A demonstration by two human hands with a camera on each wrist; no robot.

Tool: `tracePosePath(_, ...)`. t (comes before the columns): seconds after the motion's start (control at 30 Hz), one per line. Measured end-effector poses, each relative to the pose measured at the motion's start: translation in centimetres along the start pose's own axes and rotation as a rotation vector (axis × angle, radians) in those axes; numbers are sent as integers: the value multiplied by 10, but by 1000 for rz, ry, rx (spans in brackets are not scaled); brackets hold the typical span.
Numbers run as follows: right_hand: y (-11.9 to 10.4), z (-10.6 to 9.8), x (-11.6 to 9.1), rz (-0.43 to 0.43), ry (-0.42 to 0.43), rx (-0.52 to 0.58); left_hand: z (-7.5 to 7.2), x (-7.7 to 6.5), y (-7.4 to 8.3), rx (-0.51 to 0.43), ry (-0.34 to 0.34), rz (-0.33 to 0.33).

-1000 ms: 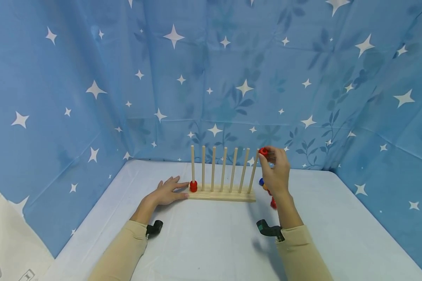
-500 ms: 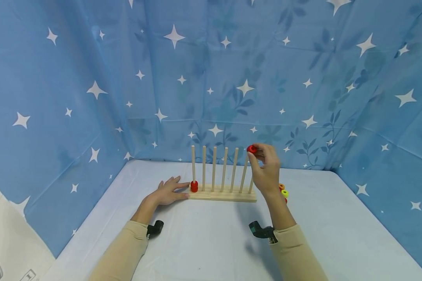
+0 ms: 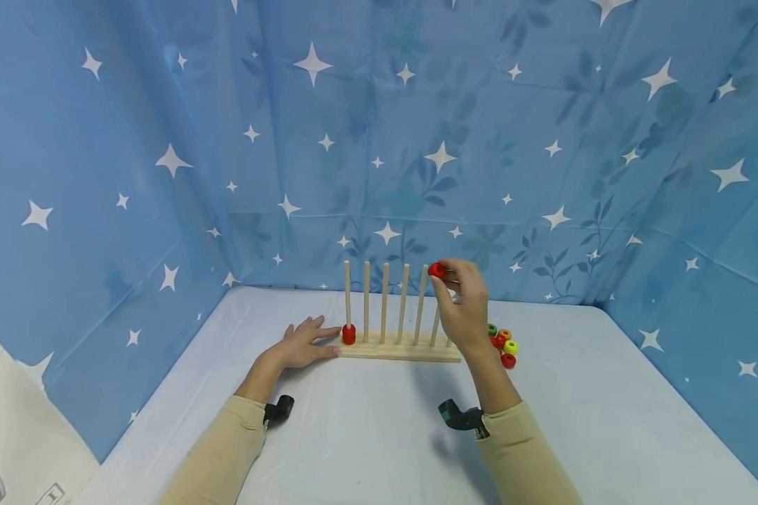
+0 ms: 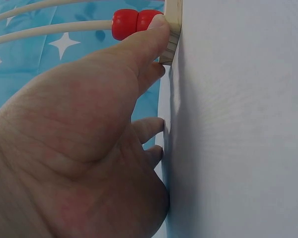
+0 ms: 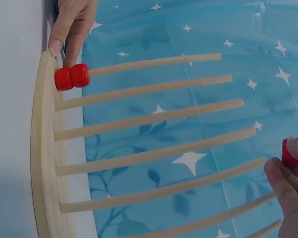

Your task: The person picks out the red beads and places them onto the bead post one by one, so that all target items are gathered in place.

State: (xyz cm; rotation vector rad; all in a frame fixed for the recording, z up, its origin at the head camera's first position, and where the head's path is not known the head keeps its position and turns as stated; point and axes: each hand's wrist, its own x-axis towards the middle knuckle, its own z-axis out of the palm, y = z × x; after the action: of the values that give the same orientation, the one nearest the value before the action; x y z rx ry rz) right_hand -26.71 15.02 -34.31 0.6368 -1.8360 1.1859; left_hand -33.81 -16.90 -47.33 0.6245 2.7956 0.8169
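Note:
A wooden peg rack (image 3: 391,351) with several upright pegs stands on the table. Two red beads (image 3: 349,334) are stacked at the foot of its leftmost peg, also plain in the left wrist view. My left hand (image 3: 300,345) lies with fingers spread at the rack's left end, thumb and index finger touching the base beside the beads. My right hand (image 3: 467,308) pinches another red bead (image 3: 437,270) between thumb and fingertips, raised to about peg-top height. In the head view, that bead is just right of the fifth peg's tip (image 3: 425,267); the hand partly covers the pegs farther right.
Several loose beads, among them a yellow bead (image 3: 511,347), an orange bead (image 3: 505,334), a green bead (image 3: 492,329) and a red bead (image 3: 508,360), lie right of the rack. A blue star-patterned curtain (image 3: 328,182) surrounds the white table (image 3: 366,435).
My right hand has carried the red bead leftward along the peg tops, from the rightmost peg to near the fifth. Loose beads behind that arm now show. The left hand stays in place.

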Motion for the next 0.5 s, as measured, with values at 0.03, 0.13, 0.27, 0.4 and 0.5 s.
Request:
tracePosePath(0.03,-1,1,-1,3,-8,2,0,0,0,-2,1,1)
tracePosePath(0.13,12,8,-3,0,-28,-9,1,1,-1,-1,2,4)
tracePosePath(0.27,31,18,-7,-8,-66,-27,2,2,-2,-2,6,8)
tracePosePath(0.4,30,23,-7,2,-104,-12,2,1,-2,2,8,12)
tracePosePath(0.5,27,26,-7,7,-121,-5,1,1,-2,1,8,12)
